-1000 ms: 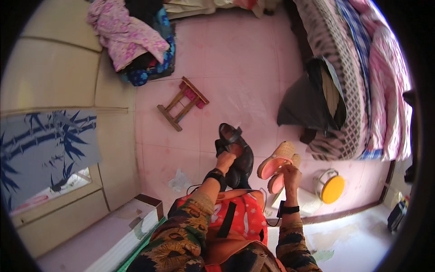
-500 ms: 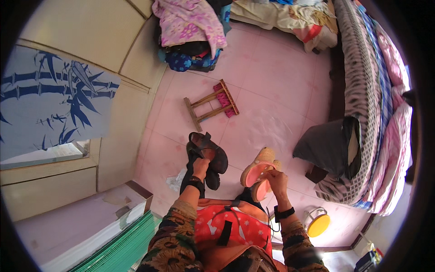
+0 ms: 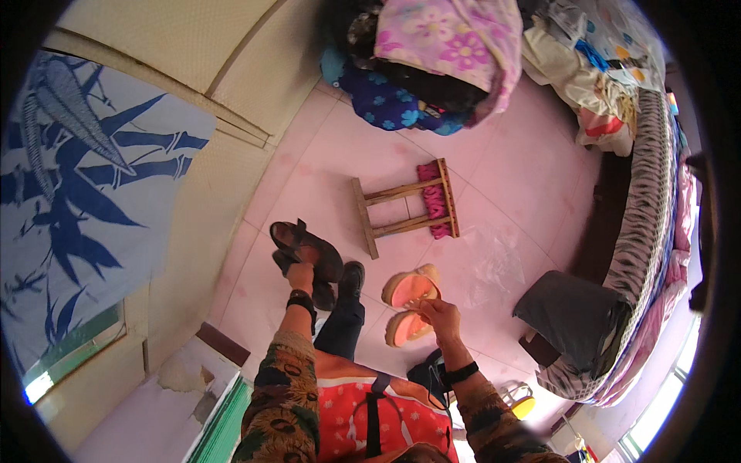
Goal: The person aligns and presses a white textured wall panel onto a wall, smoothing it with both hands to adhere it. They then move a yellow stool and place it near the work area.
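My left hand is closed on a pair of dark shoes, lifted together on the left, one partly behind the other. In my right hand is a pair of tan clogs with pink insides. The fingers pinch them near their inner edges, and both openings face up toward me. Between the two pairs, my own black-shod foot stands on the pink tiled floor. Ahead of my hands a small wooden folding stool with a pink woven seat lies on its side.
Floral cloth covers a pile at the far side. A bed with patterned covers runs along the right, and a dark grey bag leans against it. A yellow-topped stool stands at lower right. A bamboo-print cloth hangs at left.
My view has turned and shifted, so the wooden stool and bed sit differently. My foot now shows between the shoes and clogs. Both hands keep their hold; the clogs now lie more side by side.
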`<action>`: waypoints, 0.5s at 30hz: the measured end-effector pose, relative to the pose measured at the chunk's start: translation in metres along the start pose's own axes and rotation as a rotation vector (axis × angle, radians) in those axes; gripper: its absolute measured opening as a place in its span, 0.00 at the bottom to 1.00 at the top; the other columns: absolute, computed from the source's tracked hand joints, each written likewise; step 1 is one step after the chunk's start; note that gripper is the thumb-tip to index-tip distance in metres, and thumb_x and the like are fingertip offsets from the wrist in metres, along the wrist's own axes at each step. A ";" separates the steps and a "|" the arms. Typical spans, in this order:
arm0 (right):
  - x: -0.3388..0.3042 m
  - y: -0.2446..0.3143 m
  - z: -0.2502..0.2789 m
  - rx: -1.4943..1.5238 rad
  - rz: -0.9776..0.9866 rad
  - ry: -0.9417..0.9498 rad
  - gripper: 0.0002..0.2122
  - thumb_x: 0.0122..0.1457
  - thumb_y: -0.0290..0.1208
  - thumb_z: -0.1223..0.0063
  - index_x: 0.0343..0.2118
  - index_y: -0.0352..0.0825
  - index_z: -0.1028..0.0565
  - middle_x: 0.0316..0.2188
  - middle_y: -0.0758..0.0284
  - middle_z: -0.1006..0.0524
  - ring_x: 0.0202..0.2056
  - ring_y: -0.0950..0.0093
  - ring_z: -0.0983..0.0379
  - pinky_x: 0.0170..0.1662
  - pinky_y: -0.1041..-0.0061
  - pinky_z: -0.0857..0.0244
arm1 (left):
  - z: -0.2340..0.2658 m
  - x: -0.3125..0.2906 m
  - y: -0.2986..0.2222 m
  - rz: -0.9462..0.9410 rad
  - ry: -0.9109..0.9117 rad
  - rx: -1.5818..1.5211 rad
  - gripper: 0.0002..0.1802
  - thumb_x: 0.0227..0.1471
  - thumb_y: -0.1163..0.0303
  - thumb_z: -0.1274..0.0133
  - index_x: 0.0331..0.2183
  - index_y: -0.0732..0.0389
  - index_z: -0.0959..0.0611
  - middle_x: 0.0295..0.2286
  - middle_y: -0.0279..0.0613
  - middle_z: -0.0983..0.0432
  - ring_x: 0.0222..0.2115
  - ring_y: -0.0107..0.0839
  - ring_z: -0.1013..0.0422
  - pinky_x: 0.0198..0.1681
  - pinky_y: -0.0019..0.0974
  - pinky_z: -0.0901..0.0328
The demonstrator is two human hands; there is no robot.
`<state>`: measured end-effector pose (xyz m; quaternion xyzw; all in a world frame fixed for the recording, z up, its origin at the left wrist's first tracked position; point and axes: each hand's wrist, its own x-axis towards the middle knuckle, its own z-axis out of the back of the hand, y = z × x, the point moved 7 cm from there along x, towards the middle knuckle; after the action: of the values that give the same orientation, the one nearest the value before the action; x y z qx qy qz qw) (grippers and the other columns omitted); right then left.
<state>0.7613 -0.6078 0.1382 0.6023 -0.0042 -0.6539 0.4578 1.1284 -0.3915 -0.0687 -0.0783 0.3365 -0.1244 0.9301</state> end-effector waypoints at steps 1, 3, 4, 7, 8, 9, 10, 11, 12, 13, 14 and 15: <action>0.014 0.005 -0.019 0.028 -0.017 0.003 0.12 0.60 0.34 0.42 0.33 0.28 0.17 0.21 0.69 0.21 0.23 0.83 0.26 0.29 0.82 0.31 | 0.008 0.021 0.009 0.021 -0.055 -0.068 0.18 0.45 0.62 0.41 0.27 0.71 0.16 0.30 0.64 0.21 0.37 0.59 0.24 0.44 0.52 0.30; 0.042 0.017 -0.054 0.127 -0.070 0.025 0.11 0.60 0.33 0.42 0.35 0.28 0.18 0.24 0.68 0.20 0.25 0.82 0.25 0.30 0.83 0.29 | 0.022 0.051 0.026 0.042 -0.124 -0.057 0.19 0.44 0.62 0.40 0.26 0.73 0.18 0.30 0.65 0.21 0.37 0.60 0.24 0.43 0.52 0.30; 0.056 0.024 -0.069 0.185 -0.108 0.025 0.11 0.60 0.32 0.42 0.35 0.27 0.18 0.25 0.67 0.20 0.26 0.82 0.25 0.31 0.83 0.28 | 0.029 0.062 0.033 0.055 -0.144 -0.039 0.19 0.45 0.63 0.39 0.28 0.74 0.19 0.31 0.65 0.22 0.37 0.60 0.25 0.43 0.53 0.29; 0.094 0.052 -0.113 0.250 -0.159 0.071 0.12 0.61 0.32 0.43 0.41 0.28 0.21 0.32 0.65 0.19 0.32 0.76 0.21 0.37 0.79 0.25 | 0.051 0.094 0.040 0.146 -0.183 -0.064 0.19 0.47 0.67 0.40 0.32 0.76 0.23 0.36 0.67 0.23 0.38 0.63 0.25 0.42 0.55 0.30; 0.104 0.058 -0.127 0.268 -0.177 0.072 0.12 0.61 0.32 0.43 0.41 0.28 0.21 0.32 0.65 0.19 0.32 0.75 0.21 0.37 0.79 0.25 | 0.057 0.097 0.042 0.194 -0.191 -0.098 0.18 0.48 0.68 0.42 0.34 0.75 0.24 0.36 0.67 0.24 0.38 0.63 0.26 0.42 0.56 0.30; 0.115 0.063 -0.139 0.308 -0.186 0.079 0.11 0.60 0.31 0.44 0.41 0.28 0.22 0.32 0.64 0.19 0.33 0.73 0.20 0.38 0.77 0.26 | 0.063 0.099 0.042 0.241 -0.201 -0.131 0.17 0.49 0.70 0.43 0.35 0.75 0.25 0.36 0.67 0.24 0.37 0.63 0.26 0.42 0.56 0.30; 0.128 0.069 -0.151 0.310 -0.188 0.079 0.11 0.60 0.30 0.45 0.41 0.28 0.22 0.32 0.64 0.19 0.33 0.73 0.20 0.38 0.77 0.26 | 0.072 0.098 0.041 0.251 -0.234 -0.145 0.16 0.50 0.71 0.44 0.36 0.75 0.26 0.36 0.67 0.24 0.37 0.63 0.26 0.42 0.56 0.30; 0.140 0.075 -0.163 0.323 -0.195 0.081 0.11 0.60 0.29 0.45 0.41 0.29 0.23 0.31 0.64 0.20 0.32 0.72 0.21 0.38 0.76 0.25 | 0.080 0.095 0.038 0.265 -0.292 -0.153 0.15 0.51 0.73 0.46 0.36 0.75 0.27 0.35 0.66 0.24 0.37 0.62 0.26 0.42 0.55 0.30; 0.150 0.080 -0.177 0.339 -0.205 0.089 0.10 0.60 0.29 0.46 0.42 0.29 0.23 0.31 0.64 0.20 0.32 0.72 0.21 0.38 0.75 0.25 | 0.084 0.092 0.033 0.262 -0.302 -0.184 0.14 0.51 0.74 0.46 0.36 0.75 0.28 0.35 0.67 0.24 0.37 0.62 0.26 0.42 0.56 0.30; 0.159 0.086 -0.190 0.402 -0.213 0.095 0.08 0.59 0.27 0.47 0.39 0.30 0.24 0.32 0.63 0.21 0.31 0.69 0.21 0.37 0.74 0.25 | 0.089 0.089 0.030 0.261 -0.339 -0.209 0.13 0.51 0.74 0.47 0.36 0.75 0.28 0.34 0.67 0.24 0.37 0.62 0.26 0.42 0.56 0.30; 0.168 0.092 -0.204 0.425 -0.220 0.097 0.08 0.59 0.27 0.47 0.39 0.30 0.24 0.33 0.63 0.21 0.32 0.69 0.21 0.37 0.73 0.25 | 0.094 0.086 0.028 0.255 -0.375 -0.226 0.13 0.52 0.75 0.48 0.36 0.75 0.29 0.34 0.67 0.24 0.37 0.62 0.25 0.42 0.56 0.30; 0.179 0.100 -0.218 0.437 -0.231 0.095 0.08 0.59 0.27 0.47 0.39 0.31 0.25 0.34 0.62 0.21 0.33 0.68 0.21 0.37 0.71 0.25 | 0.095 0.079 0.027 0.259 -0.400 -0.293 0.14 0.52 0.75 0.47 0.36 0.76 0.30 0.31 0.67 0.24 0.36 0.62 0.26 0.41 0.57 0.31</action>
<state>1.0195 -0.6545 -0.0060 0.7136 -0.0551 -0.6562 0.2389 1.2536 -0.3821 -0.0507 -0.1914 0.1676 0.0636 0.9650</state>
